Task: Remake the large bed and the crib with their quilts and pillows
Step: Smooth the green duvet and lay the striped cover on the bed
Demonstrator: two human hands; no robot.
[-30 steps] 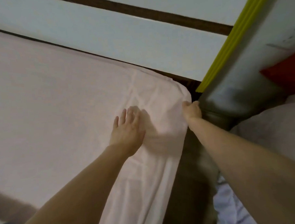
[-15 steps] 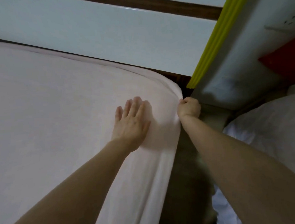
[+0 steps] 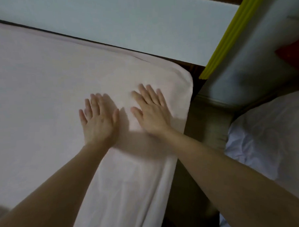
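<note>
A pale pink sheet [image 3: 41, 94] covers the mattress and wraps smoothly over its far right corner [image 3: 183, 77]. My left hand [image 3: 99, 120] lies flat on the sheet with fingers spread. Just to its right, my right hand [image 3: 152, 111] also rests flat and open on the sheet, close to the corner. Along the right side the sheet's edge [image 3: 148, 190] hangs down in soft folds. Neither hand holds anything.
A pale panel [image 3: 124, 25] runs along the far side of the mattress. A yellow-green padded strip [image 3: 227, 32] edges a grey-white upright surface on the right. White bedding [image 3: 269, 133] lies at right, past a dark gap [image 3: 195, 154]. Something red [image 3: 291, 54] shows at the far right.
My right hand let go of the sheet's corner edge and moved left onto the top of the sheet, now flat. The corner wrinkles are gone. My left hand stays flat.
</note>
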